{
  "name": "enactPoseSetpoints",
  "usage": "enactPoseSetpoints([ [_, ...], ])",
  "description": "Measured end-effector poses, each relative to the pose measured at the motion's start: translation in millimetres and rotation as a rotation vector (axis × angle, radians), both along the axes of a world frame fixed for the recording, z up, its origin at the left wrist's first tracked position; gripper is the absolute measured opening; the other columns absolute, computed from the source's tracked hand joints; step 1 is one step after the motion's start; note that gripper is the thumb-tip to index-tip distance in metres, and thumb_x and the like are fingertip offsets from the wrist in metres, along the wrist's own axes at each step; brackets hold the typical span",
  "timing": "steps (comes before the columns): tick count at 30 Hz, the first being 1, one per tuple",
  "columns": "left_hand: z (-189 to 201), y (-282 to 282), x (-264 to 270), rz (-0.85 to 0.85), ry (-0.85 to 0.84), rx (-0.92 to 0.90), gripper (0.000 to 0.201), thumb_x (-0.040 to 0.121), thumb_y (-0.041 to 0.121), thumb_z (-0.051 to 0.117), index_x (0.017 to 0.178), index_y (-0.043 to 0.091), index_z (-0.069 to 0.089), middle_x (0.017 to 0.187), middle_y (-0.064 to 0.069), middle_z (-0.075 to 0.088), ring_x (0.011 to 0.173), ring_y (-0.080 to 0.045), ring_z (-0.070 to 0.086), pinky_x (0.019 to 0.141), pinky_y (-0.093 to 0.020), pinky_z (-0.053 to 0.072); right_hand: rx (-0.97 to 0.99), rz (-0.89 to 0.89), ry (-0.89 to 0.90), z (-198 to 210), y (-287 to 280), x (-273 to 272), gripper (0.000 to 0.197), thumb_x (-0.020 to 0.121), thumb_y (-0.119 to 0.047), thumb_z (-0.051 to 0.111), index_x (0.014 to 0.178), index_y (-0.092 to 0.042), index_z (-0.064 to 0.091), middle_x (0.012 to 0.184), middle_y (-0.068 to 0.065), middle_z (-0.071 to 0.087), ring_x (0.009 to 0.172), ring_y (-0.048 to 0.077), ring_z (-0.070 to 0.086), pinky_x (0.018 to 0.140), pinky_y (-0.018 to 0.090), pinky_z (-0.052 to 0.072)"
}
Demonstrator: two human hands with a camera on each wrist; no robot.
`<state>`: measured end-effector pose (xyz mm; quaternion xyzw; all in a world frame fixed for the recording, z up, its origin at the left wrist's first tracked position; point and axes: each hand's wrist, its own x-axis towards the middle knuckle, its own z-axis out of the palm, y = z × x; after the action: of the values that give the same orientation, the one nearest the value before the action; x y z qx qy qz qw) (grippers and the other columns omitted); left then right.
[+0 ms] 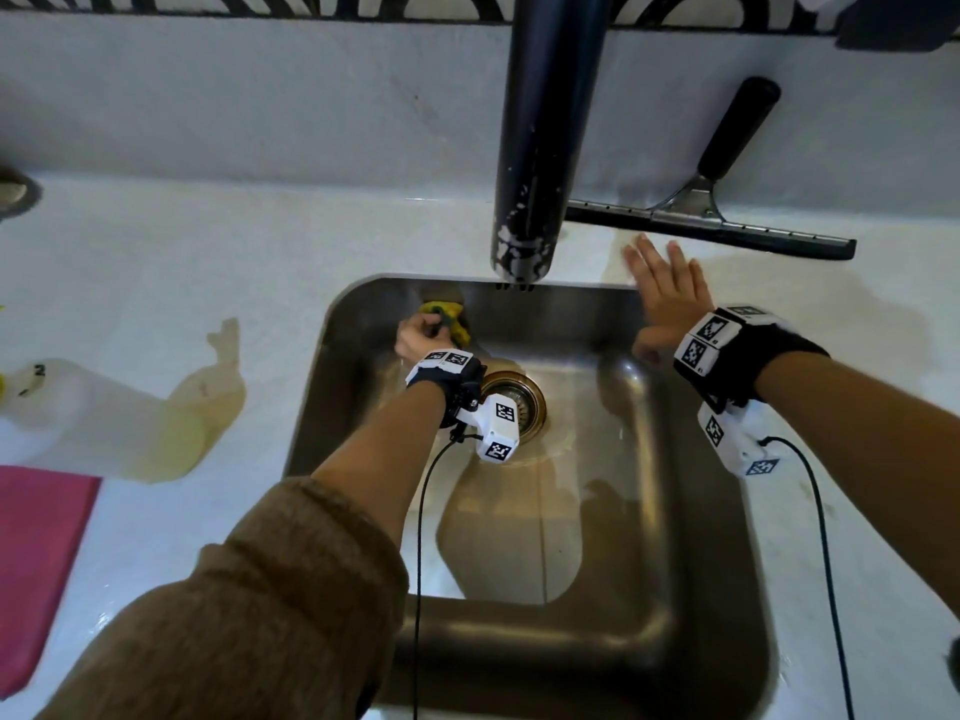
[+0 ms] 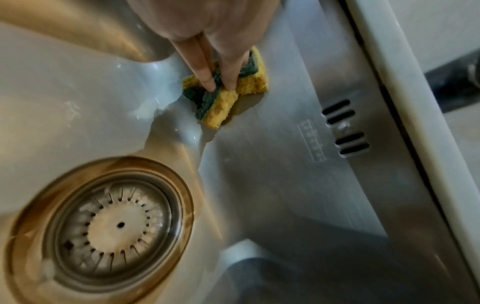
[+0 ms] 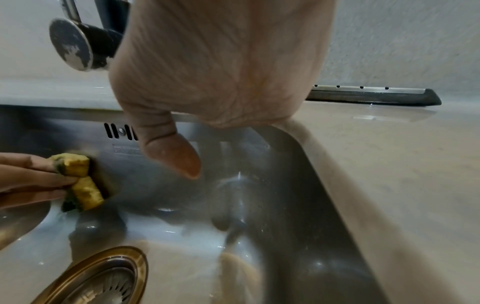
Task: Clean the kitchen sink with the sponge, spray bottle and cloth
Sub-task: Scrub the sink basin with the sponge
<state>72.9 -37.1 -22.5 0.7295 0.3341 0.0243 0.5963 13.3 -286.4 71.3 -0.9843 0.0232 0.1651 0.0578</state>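
Observation:
My left hand (image 1: 422, 337) is down inside the steel sink (image 1: 691, 511) and pinches a yellow sponge with a green scouring side (image 1: 448, 318) against the back wall, near the far left corner. The left wrist view shows two fingers (image 2: 207, 76) pressing into the folded sponge (image 2: 226, 96). My right hand (image 1: 662, 288) lies flat and open on the wet countertop at the sink's far right corner, fingers spread, thumb (image 3: 174, 156) hanging over the basin. A white spray bottle (image 1: 104, 418) lies on its side on the counter at the left. A pink cloth (image 1: 36, 558) lies at the lower left.
A black faucet spout (image 1: 540, 148) hangs over the sink's back edge. A squeegee (image 1: 717, 220) leans against the wall behind my right hand. The drain strainer (image 1: 519, 402) sits in the sink floor beside my left wrist, overflow slots (image 2: 345, 127) in the back wall.

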Motion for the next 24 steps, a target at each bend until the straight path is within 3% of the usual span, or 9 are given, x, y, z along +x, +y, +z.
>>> enactPoseSetpoints([
  [2, 0.7, -9.0, -2.7, 0.017, -0.015, -0.085, 0.021, 0.08, -0.013, 0.056, 0.097, -0.004, 0.065, 0.094, -0.01, 0.057, 0.083, -0.019, 0.057, 0.055, -0.005, 0.046, 0.007, 0.004, 0.003, 0.0, -0.2, -0.6, 0.119, 0.058, -0.021, 0.065, 0.15, -0.023, -0.011, 0.157, -0.004, -0.02, 0.144, 0.028, -0.021, 0.116, 0.043, -0.011],
  [6, -4.5, -29.7, -6.7, -0.03, 0.037, -0.045, 0.02, 0.075, -0.01, 0.062, 0.087, 0.005, 0.068, 0.098, -0.014, 0.068, 0.087, -0.027, 0.066, 0.082, -0.032, 0.056, -0.011, -0.008, -0.003, -1.0, 0.6, -0.2, 0.12, 0.06, -0.015, 0.068, 0.149, -0.024, -0.012, 0.157, -0.004, -0.021, 0.144, 0.028, -0.021, 0.116, 0.042, -0.011],
  [9, -8.0, -48.0, -7.1, -0.035, 0.03, -0.049, 0.022, 0.073, -0.012, 0.064, 0.08, 0.009, 0.067, 0.098, -0.015, 0.067, 0.091, -0.031, 0.067, 0.083, -0.039, 0.057, -0.025, -0.011, -0.001, -3.0, 1.0, 1.1, 0.12, 0.061, -0.015, 0.069, 0.149, -0.024, -0.013, 0.157, -0.004, -0.021, 0.144, 0.028, -0.021, 0.116, 0.042, -0.01],
  [13, -7.2, -62.8, -14.1, -0.18, 0.076, -0.058, 0.012, 0.076, -0.001, 0.068, 0.083, 0.008, 0.07, 0.1, -0.011, 0.069, 0.093, -0.025, 0.066, 0.089, -0.022, 0.051, -0.034, -0.014, 0.021, -3.1, 1.2, 2.7, 0.119, 0.064, -0.016, 0.068, 0.149, -0.023, -0.015, 0.156, -0.003, -0.024, 0.144, 0.028, -0.022, 0.116, 0.043, -0.01],
  [16, -1.0, -53.0, -21.5, -0.251, 0.045, -0.115, 0.015, 0.076, -0.002, 0.07, 0.08, 0.013, 0.068, 0.096, -0.007, 0.064, 0.091, -0.024, 0.065, 0.09, -0.034, 0.054, -0.007, -0.03, 0.017, -1.7, 1.5, 1.2, 0.118, 0.064, -0.016, 0.068, 0.149, -0.024, -0.013, 0.156, -0.005, -0.022, 0.144, 0.027, -0.022, 0.117, 0.042, -0.011],
  [18, -2.2, -35.5, -25.3, -0.254, 0.08, -0.067, 0.017, 0.082, 0.002, 0.064, 0.096, 0.013, 0.066, 0.097, 0.001, 0.055, 0.094, -0.015, 0.056, 0.094, -0.028, 0.048, 0.011, -0.032, 0.008, -1.9, 1.8, 0.8, 0.119, 0.062, -0.016, 0.068, 0.149, -0.024, -0.012, 0.156, -0.006, -0.022, 0.144, 0.026, -0.022, 0.117, 0.041, -0.011],
  [20, -13.6, -13.3, -26.0, -0.145, 0.065, -0.097, 0.021, 0.084, -0.001, 0.058, 0.096, 0.015, 0.063, 0.099, -0.002, 0.06, 0.093, -0.018, 0.058, 0.091, -0.03, 0.048, 0.017, -0.029, 0.005, -2.1, 1.6, 1.1, 0.119, 0.061, -0.015, 0.068, 0.149, -0.024, -0.012, 0.156, -0.006, -0.022, 0.144, 0.027, -0.022, 0.117, 0.041, -0.011],
  [22, -21.3, 6.3, -19.9, -0.019, 0.025, -0.144, 0.026, 0.077, -0.008, 0.052, 0.078, 0.017, 0.058, 0.092, -0.013, 0.067, 0.085, -0.025, 0.069, 0.079, -0.034, 0.057, 0.02, -0.027, 0.005, -2.9, 1.2, 1.4, 0.12, 0.061, -0.016, 0.069, 0.149, -0.024, -0.012, 0.156, -0.005, -0.022, 0.143, 0.027, -0.022, 0.116, 0.042, -0.012],
  [24, -25.3, 23.5, -5.2, 0.081, 0.019, -0.154, 0.031, 0.073, -0.01, 0.045, 0.067, 0.02, 0.049, 0.074, -0.007, 0.061, 0.057, -0.006, 0.061, 0.053, -0.02, 0.051, 0.017, -0.03, 0.004, -2.7, 1.0, 1.2, 0.119, 0.062, -0.016, 0.069, 0.149, -0.024, -0.012, 0.156, -0.005, -0.022, 0.144, 0.027, -0.022, 0.116, 0.041, -0.012],
])
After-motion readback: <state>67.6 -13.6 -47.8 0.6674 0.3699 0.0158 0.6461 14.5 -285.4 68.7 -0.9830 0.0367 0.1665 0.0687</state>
